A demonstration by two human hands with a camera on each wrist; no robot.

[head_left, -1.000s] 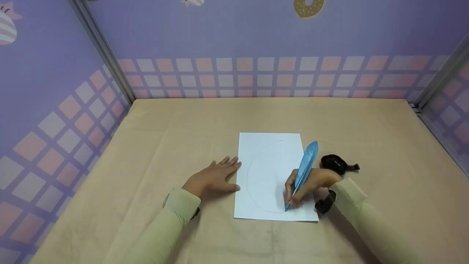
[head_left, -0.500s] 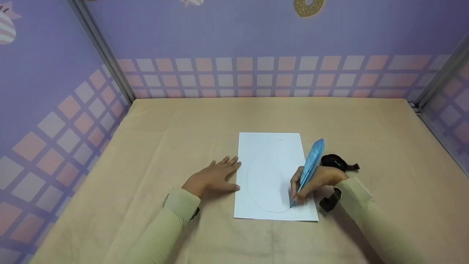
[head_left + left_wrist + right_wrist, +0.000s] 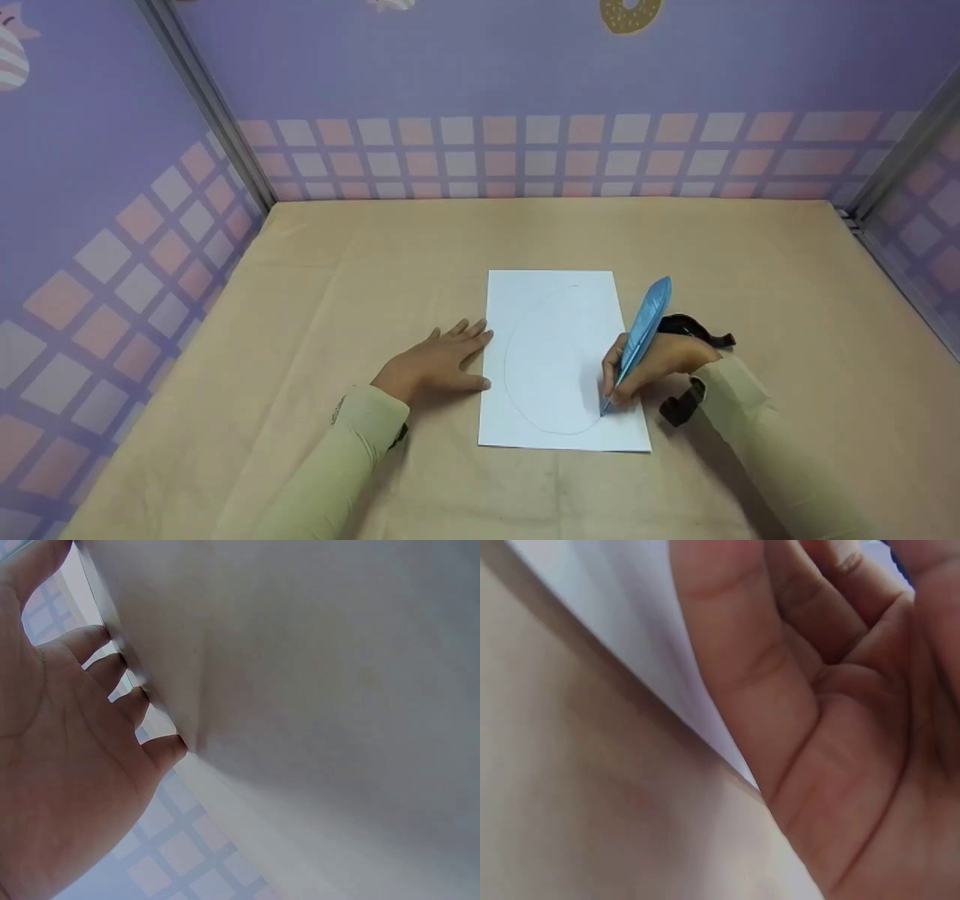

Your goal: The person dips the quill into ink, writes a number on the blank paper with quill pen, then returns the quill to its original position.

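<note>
My right hand [image 3: 649, 367] pinches a blue feather-shaped pen [image 3: 645, 322], its tip down on a sheet of white paper [image 3: 547, 337] near the lower right. A thin curved line [image 3: 506, 360] runs on the sheet from the top, round the left side and along the bottom to the pen tip. With fingers spread, my left hand [image 3: 439, 364] rests on the table, its fingertips right at the paper's left edge. In the left wrist view the palm of that hand [image 3: 82, 742] shows. The right wrist view has curled fingers [image 3: 735, 637] beside the paper [image 3: 630, 622]; the pen is hidden there.
A glossy black object with a narrow neck [image 3: 694, 328] lies right of the paper, partly behind my right hand. A beige cloth [image 3: 405, 247] covers the table. Purple walls with a checked band [image 3: 525, 157] stand behind and at the sides.
My right hand and the pen have moved right and slightly away from me. The drawn line has grown along the bottom, curving up at the right. My left hand stays in place.
</note>
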